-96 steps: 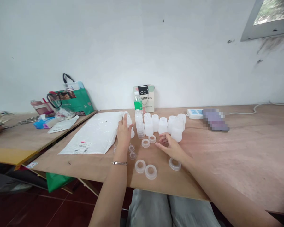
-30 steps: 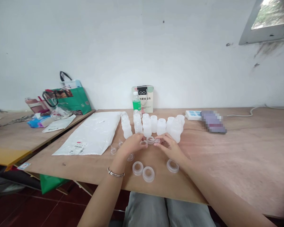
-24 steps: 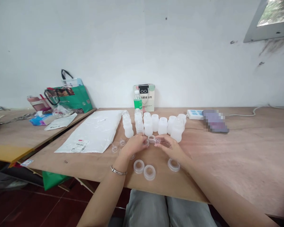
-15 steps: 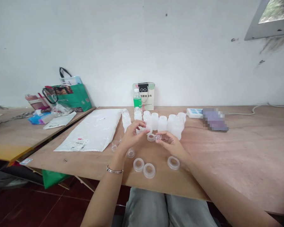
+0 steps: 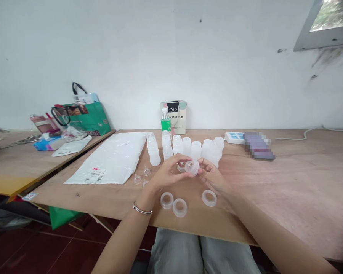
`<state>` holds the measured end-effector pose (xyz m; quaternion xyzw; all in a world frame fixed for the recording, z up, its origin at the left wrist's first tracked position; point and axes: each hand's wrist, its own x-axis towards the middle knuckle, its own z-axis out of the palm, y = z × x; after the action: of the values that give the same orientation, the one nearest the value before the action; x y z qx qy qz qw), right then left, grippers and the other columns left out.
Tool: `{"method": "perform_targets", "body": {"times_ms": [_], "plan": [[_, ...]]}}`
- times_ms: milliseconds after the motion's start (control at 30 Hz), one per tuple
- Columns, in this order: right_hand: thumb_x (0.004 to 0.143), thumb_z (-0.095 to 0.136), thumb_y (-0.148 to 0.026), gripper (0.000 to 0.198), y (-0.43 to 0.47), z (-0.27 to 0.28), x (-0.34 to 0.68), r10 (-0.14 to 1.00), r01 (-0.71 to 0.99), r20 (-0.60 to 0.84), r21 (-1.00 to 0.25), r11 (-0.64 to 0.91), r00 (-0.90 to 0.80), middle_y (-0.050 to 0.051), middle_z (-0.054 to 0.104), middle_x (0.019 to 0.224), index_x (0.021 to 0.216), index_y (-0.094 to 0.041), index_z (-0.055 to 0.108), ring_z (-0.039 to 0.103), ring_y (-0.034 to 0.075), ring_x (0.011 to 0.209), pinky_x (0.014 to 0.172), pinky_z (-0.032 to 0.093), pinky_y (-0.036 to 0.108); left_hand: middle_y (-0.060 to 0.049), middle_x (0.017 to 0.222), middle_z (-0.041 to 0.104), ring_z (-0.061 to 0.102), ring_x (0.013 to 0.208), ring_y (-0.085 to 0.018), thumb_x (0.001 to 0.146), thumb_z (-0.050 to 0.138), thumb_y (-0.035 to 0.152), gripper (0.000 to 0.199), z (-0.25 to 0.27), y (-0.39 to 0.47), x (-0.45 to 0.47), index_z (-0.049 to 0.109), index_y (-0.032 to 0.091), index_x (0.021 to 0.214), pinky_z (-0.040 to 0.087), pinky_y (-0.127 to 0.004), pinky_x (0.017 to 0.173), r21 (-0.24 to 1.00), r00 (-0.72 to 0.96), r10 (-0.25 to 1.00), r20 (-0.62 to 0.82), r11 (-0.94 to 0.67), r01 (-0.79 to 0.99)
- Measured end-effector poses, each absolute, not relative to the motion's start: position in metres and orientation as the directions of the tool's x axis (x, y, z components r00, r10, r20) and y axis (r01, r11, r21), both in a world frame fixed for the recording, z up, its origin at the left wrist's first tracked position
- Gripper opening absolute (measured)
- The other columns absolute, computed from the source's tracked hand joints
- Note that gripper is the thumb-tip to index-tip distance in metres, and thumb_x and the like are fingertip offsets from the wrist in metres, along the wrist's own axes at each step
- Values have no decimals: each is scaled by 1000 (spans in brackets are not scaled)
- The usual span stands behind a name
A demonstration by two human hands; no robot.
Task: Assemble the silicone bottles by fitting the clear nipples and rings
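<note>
My left hand (image 5: 175, 169) grips the left side of a translucent bottle collar ring (image 5: 192, 167), thumb below and fingers above. My right hand (image 5: 213, 173) is closed at the ring's right side, fingertips pinching a clear silicone teat that merges with the ring; its exact seat cannot be made out. Just behind the left fingers another collar ring (image 5: 181, 166) lies partly hidden. Nearer me on the table are more loose collar rings, a left one (image 5: 167, 200), a middle one (image 5: 180, 207) and a right one (image 5: 209, 198). Clear teats (image 5: 137, 179) stand left of my left hand.
Several frosted baby bottles (image 5: 196, 149) form a row behind my hands. Beyond them stand a green-labelled water bottle (image 5: 165, 123) and a paper bag (image 5: 179, 120). A white plastic mailer (image 5: 108, 158) lies left; a power strip (image 5: 234, 137) and a phone (image 5: 258, 145) lie right.
My left hand has come down and right from near the bottles and now grips a collar ring. Both hands have met at it; the right has stayed closed and shifted slightly right.
</note>
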<state>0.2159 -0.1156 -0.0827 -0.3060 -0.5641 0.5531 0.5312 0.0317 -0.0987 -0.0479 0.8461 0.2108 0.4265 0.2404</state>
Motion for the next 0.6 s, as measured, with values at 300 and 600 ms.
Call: {"method": "perform_targets", "body": {"times_ms": [300, 600], "plan": [[58, 77, -59, 46, -119, -82, 221, 921, -325, 178, -944, 60, -347, -1, 60, 70, 73, -22, 55, 58, 12, 63, 59, 50, 25, -1, 69, 62, 54, 60, -12, 69, 72, 54, 43, -61, -102, 36, 55, 18, 87, 45, -28, 62, 204, 497, 348, 795, -925, 321], [68, 77, -48, 31, -120, -85, 223, 888, -367, 163, -930, -7, -430, 2, 68, 81, 79, -21, 66, 62, 14, 74, 72, 51, 27, 0, 62, 55, 48, 54, -12, 85, 51, 53, 35, -64, -98, 36, 49, 19, 85, 41, -27, 55, 18, 535, 157, 830, -967, 255]]}}
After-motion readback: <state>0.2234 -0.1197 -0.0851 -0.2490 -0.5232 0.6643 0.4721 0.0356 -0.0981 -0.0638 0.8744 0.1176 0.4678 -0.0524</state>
